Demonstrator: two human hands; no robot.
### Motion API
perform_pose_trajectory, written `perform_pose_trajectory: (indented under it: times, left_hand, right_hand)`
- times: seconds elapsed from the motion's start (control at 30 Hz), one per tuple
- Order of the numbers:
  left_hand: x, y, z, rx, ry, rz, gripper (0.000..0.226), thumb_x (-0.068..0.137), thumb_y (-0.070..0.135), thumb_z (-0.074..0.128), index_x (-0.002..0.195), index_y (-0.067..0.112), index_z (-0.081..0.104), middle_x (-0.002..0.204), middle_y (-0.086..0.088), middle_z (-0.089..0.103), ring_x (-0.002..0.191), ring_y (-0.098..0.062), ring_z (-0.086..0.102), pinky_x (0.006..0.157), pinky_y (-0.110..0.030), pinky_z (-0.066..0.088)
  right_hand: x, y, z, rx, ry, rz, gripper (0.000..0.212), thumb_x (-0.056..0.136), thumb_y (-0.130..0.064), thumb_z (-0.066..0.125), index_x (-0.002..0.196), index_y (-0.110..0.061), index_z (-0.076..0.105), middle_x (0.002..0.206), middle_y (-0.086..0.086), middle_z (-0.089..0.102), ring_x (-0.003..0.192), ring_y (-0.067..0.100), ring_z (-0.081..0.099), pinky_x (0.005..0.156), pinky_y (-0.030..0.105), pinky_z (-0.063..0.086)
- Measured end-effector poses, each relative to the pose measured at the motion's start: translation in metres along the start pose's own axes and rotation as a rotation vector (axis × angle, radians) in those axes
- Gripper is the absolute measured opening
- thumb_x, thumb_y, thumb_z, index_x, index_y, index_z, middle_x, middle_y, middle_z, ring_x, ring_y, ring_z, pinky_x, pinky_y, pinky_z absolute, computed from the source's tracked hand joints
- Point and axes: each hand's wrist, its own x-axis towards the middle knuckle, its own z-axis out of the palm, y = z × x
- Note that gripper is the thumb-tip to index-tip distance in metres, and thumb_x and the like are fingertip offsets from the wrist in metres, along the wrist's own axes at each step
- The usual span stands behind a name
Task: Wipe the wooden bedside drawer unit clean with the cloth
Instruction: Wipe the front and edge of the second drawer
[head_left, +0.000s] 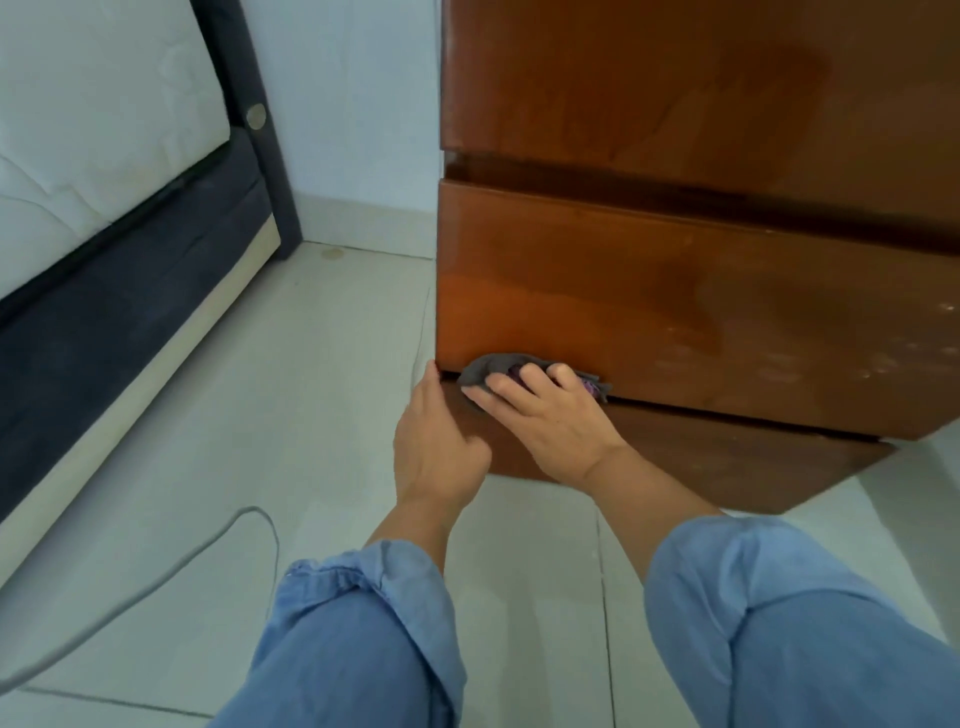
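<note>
Drawer unit: the wooden bedside drawer unit (675, 291) stands on the tiled floor (322, 374), close to the bed (104, 182)
Cloth: the grey cloth (491, 368) is bunched up at the bottom edge of the lower drawer front, near the left corner
Right hand: the right hand (540, 410) has its fingers curled over the cloth and pushes it on the wood
Left hand: the left hand (436, 441) touches the left corner of the unit with its fingertips; its grip is hard to see, it seems to hold nothing
What could go wrong: the cloth could slip into the dark gap under the drawer and get stuck, if pushed too hard
Also: pale spots on the right side could get missed, since the cloth is far from them
Cable: a grey cable (156, 582) lies on the floor; a knee could catch it
</note>
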Motion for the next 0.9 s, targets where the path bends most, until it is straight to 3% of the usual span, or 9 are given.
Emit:
perform_pose_trajectory:
  times: [0.07, 0.13, 0.23, 0.3, 0.4, 0.53, 0.67, 0.77, 0.9]
  left_hand:
    - [-0.015, 0.014, 0.004, 0.187, 0.104, 0.017, 0.073, 0.067, 0.006, 0.06, 0.136, 0.009, 0.036, 0.133, -0.009, 0.047, 0.117, -0.029, 0.049, 0.101, -0.04, 0.038]
    - [-0.031, 0.028, 0.011, 0.309, 0.152, 0.102, 0.063, 0.061, 0.005, 0.061, 0.122, 0.004, 0.046, 0.122, -0.013, 0.049, 0.111, -0.033, 0.05, 0.096, -0.041, 0.037]
    - [-0.044, 0.049, 0.028, 0.402, -0.08, 0.306, 0.069, 0.069, 0.014, 0.061, 0.133, 0.009, 0.037, 0.136, -0.009, 0.038, 0.127, -0.027, 0.038, 0.105, -0.037, 0.03]
    - [-0.044, 0.059, 0.04, 0.456, -0.211, 0.415, 0.075, 0.078, 0.021, 0.056, 0.144, 0.015, 0.022, 0.149, -0.003, 0.026, 0.139, -0.019, 0.022, 0.114, -0.034, 0.02]
    - [-0.043, 0.064, 0.052, 0.526, -0.304, 0.445, 0.079, 0.084, 0.024, 0.052, 0.15, 0.017, 0.009, 0.157, 0.0, 0.015, 0.144, -0.015, 0.01, 0.119, -0.037, 0.007]
    - [-0.041, 0.051, 0.053, 0.665, -0.343, 0.495, 0.083, 0.082, 0.023, 0.048, 0.151, 0.016, 0.002, 0.159, 0.006, 0.0, 0.146, -0.01, -0.001, 0.118, -0.042, -0.003]
    - [-0.031, 0.045, 0.048, 0.674, -0.3, 0.606, 0.083, 0.075, 0.025, 0.049, 0.15, 0.017, 0.015, 0.158, 0.004, 0.015, 0.144, -0.009, 0.014, 0.118, -0.037, 0.001]
    - [-0.03, 0.051, 0.052, 0.669, -0.258, 0.588, 0.083, 0.075, 0.029, 0.052, 0.149, 0.017, 0.017, 0.155, 0.001, 0.025, 0.142, -0.012, 0.023, 0.118, -0.036, 0.007]
    - [-0.04, 0.066, 0.064, 0.76, -0.265, 0.537, 0.08, 0.085, 0.036, 0.047, 0.15, 0.015, 0.007, 0.158, -0.002, 0.014, 0.145, -0.015, 0.012, 0.118, -0.039, 0.002]
  right_hand:
    - [-0.013, 0.013, -0.02, 0.011, 0.058, 0.103, 0.062, 0.08, -0.011, 0.037, 0.141, -0.023, 0.034, 0.127, 0.001, 0.038, 0.095, 0.027, 0.038, 0.075, 0.039, 0.032]
    - [-0.025, 0.03, -0.04, 0.028, 0.208, 0.236, 0.058, 0.085, -0.005, 0.032, 0.14, -0.024, 0.034, 0.128, 0.0, 0.034, 0.096, 0.028, 0.038, 0.077, 0.04, 0.03]
    - [-0.038, 0.068, -0.066, -0.008, 0.355, 0.358, 0.057, 0.085, -0.002, 0.037, 0.139, -0.024, 0.035, 0.129, 0.0, 0.031, 0.098, 0.029, 0.037, 0.079, 0.042, 0.032]
    - [-0.047, 0.093, -0.072, -0.067, 0.323, 0.379, 0.059, 0.084, -0.002, 0.039, 0.14, -0.023, 0.034, 0.131, 0.002, 0.03, 0.098, 0.03, 0.036, 0.079, 0.042, 0.03]
    - [-0.067, 0.112, -0.056, -0.144, 0.228, 0.294, 0.059, 0.085, -0.005, 0.036, 0.141, -0.023, 0.032, 0.131, 0.003, 0.03, 0.096, 0.032, 0.035, 0.077, 0.043, 0.029]
    - [-0.093, 0.098, -0.016, -0.121, 0.194, 0.221, 0.056, 0.086, -0.007, 0.031, 0.139, -0.024, 0.035, 0.126, 0.002, 0.032, 0.09, 0.03, 0.036, 0.075, 0.041, 0.029]
    - [-0.126, 0.067, 0.027, -0.067, 0.033, 0.184, 0.062, 0.08, -0.008, 0.035, 0.139, -0.026, 0.034, 0.124, 0.003, 0.034, 0.087, 0.029, 0.035, 0.073, 0.038, 0.028]
    - [-0.129, 0.053, 0.027, 0.018, -0.066, 0.235, 0.07, 0.074, -0.005, 0.039, 0.14, -0.025, 0.031, 0.124, 0.002, 0.034, 0.087, 0.027, 0.036, 0.072, 0.036, 0.026]
    - [-0.125, 0.071, -0.013, 0.068, 0.096, 0.39, 0.062, 0.078, -0.004, 0.035, 0.137, -0.024, 0.034, 0.124, 0.002, 0.035, 0.09, 0.028, 0.037, 0.074, 0.037, 0.028]
